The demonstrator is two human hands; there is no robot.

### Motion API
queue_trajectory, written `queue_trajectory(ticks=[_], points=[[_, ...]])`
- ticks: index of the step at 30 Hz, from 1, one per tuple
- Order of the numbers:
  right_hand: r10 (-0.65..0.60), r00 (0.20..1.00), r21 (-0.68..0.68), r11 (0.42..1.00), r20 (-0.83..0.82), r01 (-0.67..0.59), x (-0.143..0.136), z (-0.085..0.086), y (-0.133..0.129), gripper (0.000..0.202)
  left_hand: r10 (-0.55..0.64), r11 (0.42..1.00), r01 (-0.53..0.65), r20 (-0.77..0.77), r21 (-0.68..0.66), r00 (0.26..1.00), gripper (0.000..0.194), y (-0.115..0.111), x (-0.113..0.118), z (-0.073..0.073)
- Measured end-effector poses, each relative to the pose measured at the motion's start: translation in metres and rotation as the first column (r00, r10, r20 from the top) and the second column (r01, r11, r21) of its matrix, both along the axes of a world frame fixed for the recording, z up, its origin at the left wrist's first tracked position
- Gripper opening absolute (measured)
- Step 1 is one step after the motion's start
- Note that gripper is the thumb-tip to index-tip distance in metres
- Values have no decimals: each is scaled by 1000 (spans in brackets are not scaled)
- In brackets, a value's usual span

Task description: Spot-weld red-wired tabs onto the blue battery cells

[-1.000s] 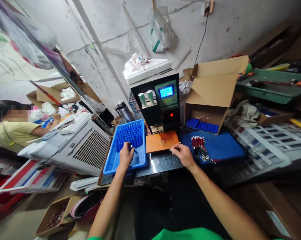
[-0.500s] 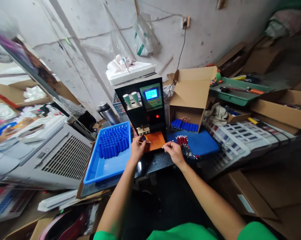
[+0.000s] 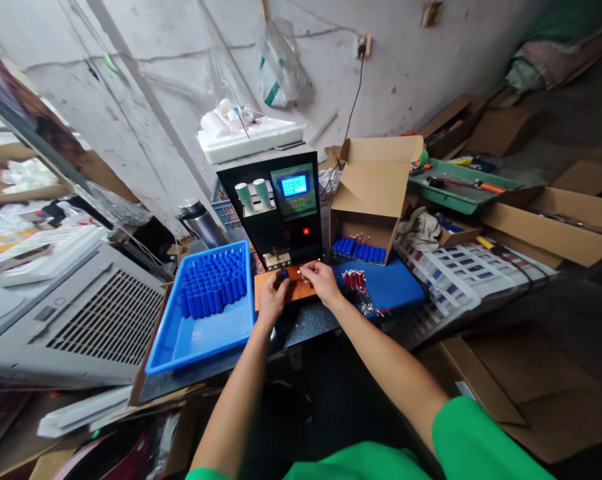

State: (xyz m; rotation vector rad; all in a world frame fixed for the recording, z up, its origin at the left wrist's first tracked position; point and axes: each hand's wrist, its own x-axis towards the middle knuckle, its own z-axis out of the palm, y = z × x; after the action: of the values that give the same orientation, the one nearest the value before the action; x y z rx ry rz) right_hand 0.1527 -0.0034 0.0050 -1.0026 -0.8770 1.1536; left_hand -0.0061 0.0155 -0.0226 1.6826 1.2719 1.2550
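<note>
Cylinders [image 3: 208,299] stood upright in the blue tray [image 3: 201,341]. Over the orange board [image 3: 261,283], the left hand [image 3: 271,300] pinched a blue cylinder [image 3: 284,274] before the black machine [image 3: 301,245]; the right hand [image 3: 323,283] gripped a small white-tipped piece [image 3: 299,271] beside it. Wire leads [image 3: 357,285] lay farther right, bunched. A loose pinch could have let the piece slip or the cylinder twist out of line.

Tray [image 3: 195,343]: blue plastic, smooth, slight gloss. Blue cylinders [image 3: 213,287] in it look plastic-wrapped, smooth, low sheen. Worktop [image 3: 305,331]: dark, speckled, stone-like, glossy. Orange board [image 3: 301,291]: smooth; material unclear. Flask [image 3: 209,228]: shiny metal body. Open carton [image 3: 373,187]: matt brown cardboard. Slab [image 3: 255,141] on the machine [image 3: 298,245]: white foam, matt. Wall [image 3: 405,73]: rough, matt, stained. Hanging bag [image 3: 281,73]: thin, crinkled, translucent plastic. Rag [image 3: 421,229]: matt, creased cloth.
</note>
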Motion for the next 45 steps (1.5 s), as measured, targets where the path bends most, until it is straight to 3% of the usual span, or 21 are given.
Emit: queue_trajectory(ticks=[8,15,45], points=[[-20,1000,15,1000,20,19,-27,-13,26,24,17,1000,-18,-27,-9,999,36,-3,-1,-1],[-14,991,63,998,135,5,-34,-25,25,24,21,999,-21,-2,24,1000,36,-12,0,-4],[-30,982,44,999,186,22,-35,-23,25,22,55,997,-53,-37,47,998,33,-16,4,5]])
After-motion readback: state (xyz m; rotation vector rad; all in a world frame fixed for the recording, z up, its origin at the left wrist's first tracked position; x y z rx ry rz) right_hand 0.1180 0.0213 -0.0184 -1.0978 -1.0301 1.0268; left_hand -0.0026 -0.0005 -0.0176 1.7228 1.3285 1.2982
